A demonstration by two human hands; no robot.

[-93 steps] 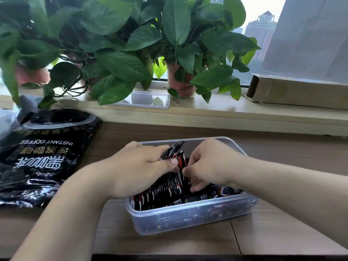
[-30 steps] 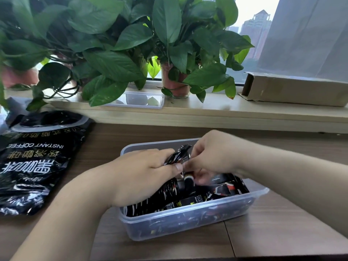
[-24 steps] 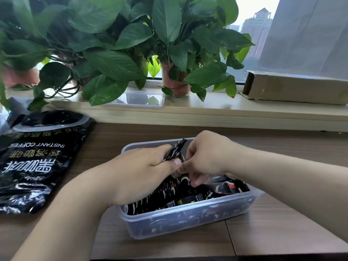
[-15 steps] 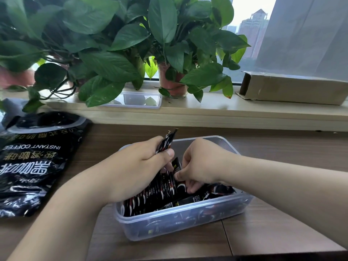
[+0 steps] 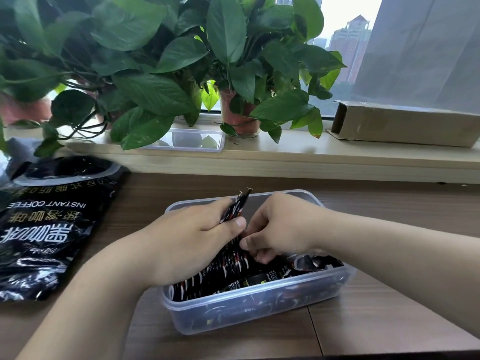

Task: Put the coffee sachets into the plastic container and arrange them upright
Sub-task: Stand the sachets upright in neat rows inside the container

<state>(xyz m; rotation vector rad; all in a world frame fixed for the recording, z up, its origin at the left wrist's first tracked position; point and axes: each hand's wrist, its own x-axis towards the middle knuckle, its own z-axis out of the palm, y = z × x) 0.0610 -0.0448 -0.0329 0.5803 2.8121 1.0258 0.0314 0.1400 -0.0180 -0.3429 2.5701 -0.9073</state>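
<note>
Both hands hide much of the clear plastic container (image 5: pixel 259 307) on the worktop (image 5: pixel 376 320). The left hand (image 5: pixel 192 242) grips a bunch of black-and-red coffee sachets (image 5: pixel 237 206), upright, their tips above the rim. The right hand (image 5: pixel 283 227) pinches them too, its fingertips tucked from view.

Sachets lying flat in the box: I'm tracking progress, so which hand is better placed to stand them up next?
Probably right. The right hand is nearest the flat sachets in the box, while the left hand has its grip on the standing bundle.
</note>
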